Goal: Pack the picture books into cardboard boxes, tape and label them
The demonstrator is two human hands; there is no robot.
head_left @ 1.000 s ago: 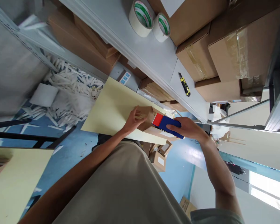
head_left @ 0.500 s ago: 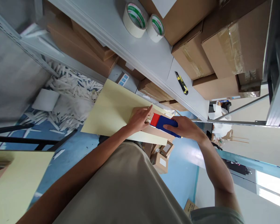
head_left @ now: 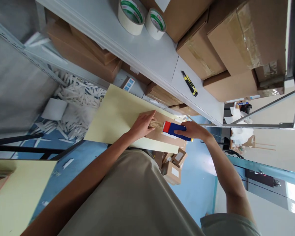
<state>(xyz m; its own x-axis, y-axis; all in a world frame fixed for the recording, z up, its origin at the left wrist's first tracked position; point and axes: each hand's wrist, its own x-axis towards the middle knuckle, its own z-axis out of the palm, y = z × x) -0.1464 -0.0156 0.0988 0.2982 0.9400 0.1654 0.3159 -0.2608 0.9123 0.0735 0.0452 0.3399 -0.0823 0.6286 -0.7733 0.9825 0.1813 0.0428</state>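
A cardboard box [head_left: 163, 117] lies on a pale yellow tabletop [head_left: 114, 113] in front of me. My left hand [head_left: 141, 126] rests on the box's left end, thumb and fingers spread apart. A strip of clear brown tape [head_left: 156, 124] runs along the box top between my hands. In my right hand [head_left: 196, 130] is a blue and red tape dispenser [head_left: 176, 128], fingers wrapped round its blue body. The dispenser's red end points left, low over the box top; I cannot tell whether it touches. A white label shows partly beneath it.
A grey shelf [head_left: 147, 62] beyond the table bears two tape rolls [head_left: 144, 21], a yellow-black utility knife [head_left: 189, 84] and stacked cartons [head_left: 233, 49]. Small boxes [head_left: 172, 172] stand below the table's near side. White packing pieces [head_left: 76, 91] are heaped at left, near a power strip [head_left: 129, 84].
The dispenser has moved slightly right, away from my left hand, and more tape shows between them. My left hand has shifted a little left on the box. The view has shifted slightly.
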